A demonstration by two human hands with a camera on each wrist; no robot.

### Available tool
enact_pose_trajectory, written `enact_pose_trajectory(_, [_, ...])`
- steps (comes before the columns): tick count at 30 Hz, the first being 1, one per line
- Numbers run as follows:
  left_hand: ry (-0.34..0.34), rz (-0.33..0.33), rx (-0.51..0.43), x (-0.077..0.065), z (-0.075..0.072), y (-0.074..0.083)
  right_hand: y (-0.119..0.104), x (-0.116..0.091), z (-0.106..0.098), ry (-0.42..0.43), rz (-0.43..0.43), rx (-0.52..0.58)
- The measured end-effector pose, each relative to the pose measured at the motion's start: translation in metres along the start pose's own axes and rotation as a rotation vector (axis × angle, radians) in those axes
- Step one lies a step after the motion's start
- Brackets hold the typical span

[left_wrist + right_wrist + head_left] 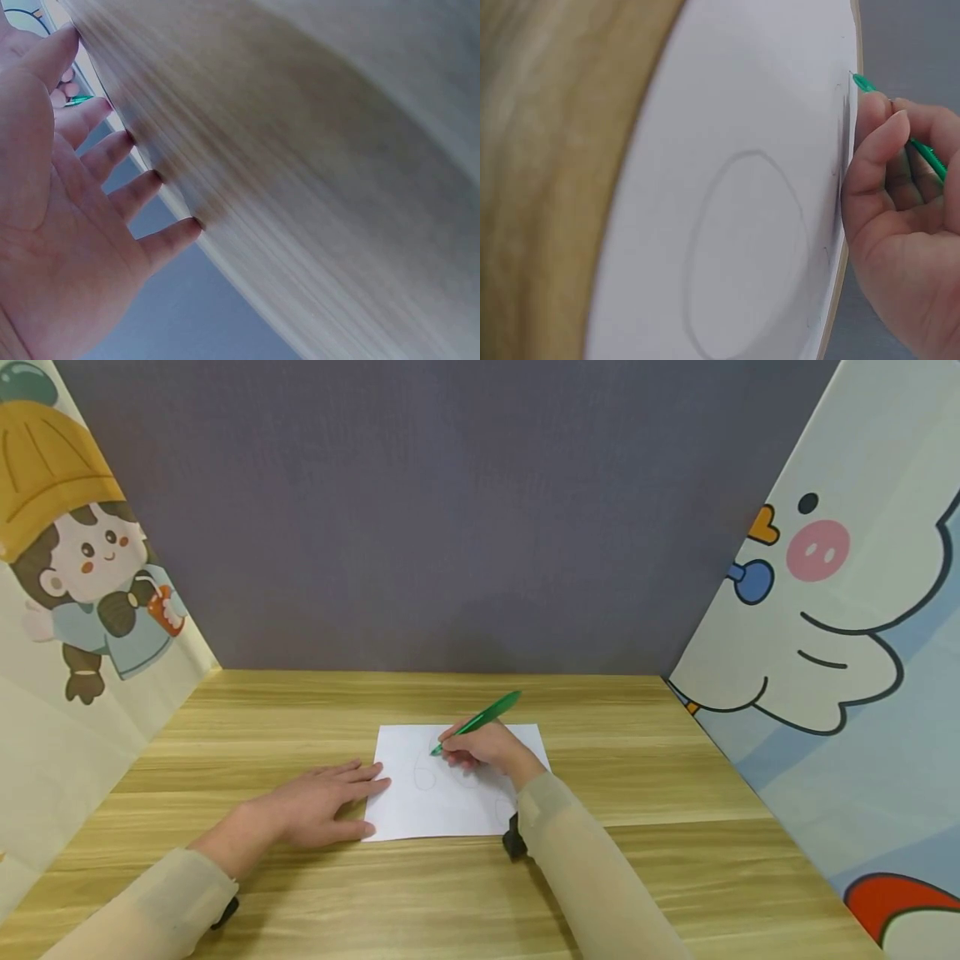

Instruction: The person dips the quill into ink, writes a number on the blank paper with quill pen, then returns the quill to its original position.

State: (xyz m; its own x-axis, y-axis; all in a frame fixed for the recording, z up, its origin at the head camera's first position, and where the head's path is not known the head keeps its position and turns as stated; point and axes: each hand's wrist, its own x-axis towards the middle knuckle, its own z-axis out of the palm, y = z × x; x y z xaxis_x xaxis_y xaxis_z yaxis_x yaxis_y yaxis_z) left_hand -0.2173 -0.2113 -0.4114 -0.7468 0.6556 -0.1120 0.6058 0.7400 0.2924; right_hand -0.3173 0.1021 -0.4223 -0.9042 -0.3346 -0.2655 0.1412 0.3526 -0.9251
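Note:
A white sheet of paper lies on the wooden table, with faint pencil-like outlines on it. My right hand pinches a green pen between thumb and fingers, its tip at the paper's upper middle. In the right wrist view, a large oval outline shows on the sheet, and the green pen slants out of the curled fingers. My left hand rests with spread fingers at the paper's left edge. The left wrist view shows those fingertips touching down along the surface, nothing gripped.
The wood-grain table runs back to a grey upright panel. Cartoon-printed walls stand at the left and right. A dark strap piece sits below the right sleeve.

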Motion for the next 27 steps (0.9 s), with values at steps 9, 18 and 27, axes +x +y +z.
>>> enact_pose_trajectory(9, [0.015,0.008,0.001,-0.001,0.001,-0.001,-0.001,-0.004,-0.002,-0.033,-0.003,-0.026])
enact_pose_trajectory(18, [0.018,0.014,0.016,-0.001,0.001,-0.001,0.002,-0.002,-0.007,-0.06,-0.006,-0.035])
enact_pose_trajectory(27, [0.022,0.019,0.019,-0.001,0.001,-0.002,0.005,-0.004,-0.014,-0.074,-0.021,-0.05])
